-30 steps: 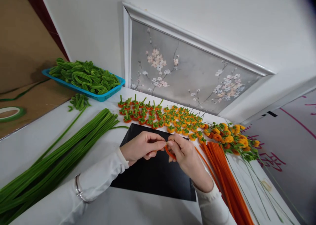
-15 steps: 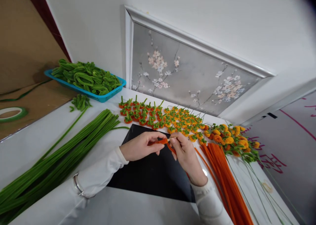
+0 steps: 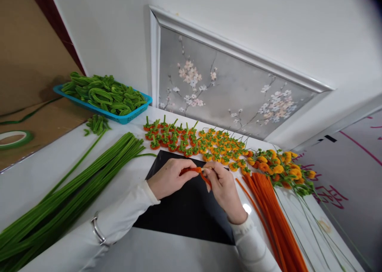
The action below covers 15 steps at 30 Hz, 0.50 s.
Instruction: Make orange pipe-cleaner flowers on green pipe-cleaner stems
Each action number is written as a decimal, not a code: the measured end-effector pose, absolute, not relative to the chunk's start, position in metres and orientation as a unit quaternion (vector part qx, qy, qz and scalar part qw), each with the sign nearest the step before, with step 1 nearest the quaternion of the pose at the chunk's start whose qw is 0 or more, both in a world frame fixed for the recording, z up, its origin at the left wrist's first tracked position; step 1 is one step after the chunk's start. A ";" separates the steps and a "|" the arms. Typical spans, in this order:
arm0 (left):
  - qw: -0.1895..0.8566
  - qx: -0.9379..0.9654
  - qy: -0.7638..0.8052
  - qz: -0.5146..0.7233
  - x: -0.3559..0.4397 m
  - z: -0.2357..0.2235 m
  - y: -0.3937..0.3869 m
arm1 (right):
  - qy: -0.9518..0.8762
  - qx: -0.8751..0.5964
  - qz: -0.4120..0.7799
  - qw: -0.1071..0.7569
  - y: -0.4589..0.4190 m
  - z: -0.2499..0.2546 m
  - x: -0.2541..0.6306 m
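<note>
Above a black mat, my two hands meet at an orange pipe cleaner coiled around a thin pale stick. My left hand pinches the coiled part between thumb and fingers. At the other end, my right hand is closed on the stick's tip, and a loose orange length loops down beside its fingers. How far the stick runs inside the left hand is hidden. To the right lies a bundle of straight orange pipe cleaners.
Green pipe cleaners lie at left. Behind them a blue basket holds green looped pieces. Small orange-and-green pieces and yellow ones line the back, beside stemmed pompom flowers. A framed picture leans behind; green tape lies far left.
My left hand has turned slightly, its fingers curling more under the coil. The loose orange length near my right hand looks shorter; both hands stay in about the same place.
</note>
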<state>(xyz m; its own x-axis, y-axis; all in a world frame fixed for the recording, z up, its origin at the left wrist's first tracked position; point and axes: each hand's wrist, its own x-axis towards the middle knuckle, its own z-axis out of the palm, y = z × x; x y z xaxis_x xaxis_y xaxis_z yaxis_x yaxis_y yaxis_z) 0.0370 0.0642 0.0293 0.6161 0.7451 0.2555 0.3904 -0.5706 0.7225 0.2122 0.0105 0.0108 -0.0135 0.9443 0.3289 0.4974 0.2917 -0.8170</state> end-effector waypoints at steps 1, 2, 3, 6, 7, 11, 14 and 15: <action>0.305 0.843 0.342 0.280 0.037 0.029 0.064 | -0.664 -0.538 0.255 0.452 0.011 0.010 0.212; 0.294 0.846 0.344 0.282 0.038 0.029 0.065 | -0.661 -0.535 0.262 0.456 0.011 0.009 0.212; 0.286 0.850 0.341 0.283 0.038 0.029 0.065 | -0.658 -0.532 0.269 0.460 0.011 0.008 0.212; 0.273 0.860 0.324 0.284 0.036 0.029 0.066 | -0.653 -0.528 0.276 0.467 0.013 0.005 0.212; 0.270 0.863 0.319 0.283 0.035 0.029 0.066 | -0.652 -0.529 0.274 0.468 0.013 0.004 0.212; 0.249 0.871 0.307 0.291 0.033 0.029 0.066 | -0.649 -0.536 0.259 0.473 0.014 0.003 0.211; 0.248 0.871 0.309 0.290 0.034 0.026 0.065 | -0.656 -0.532 0.244 0.476 0.014 0.005 0.210; 0.251 0.869 0.312 0.290 0.034 0.025 0.064 | -0.661 -0.528 0.240 0.477 0.013 0.006 0.209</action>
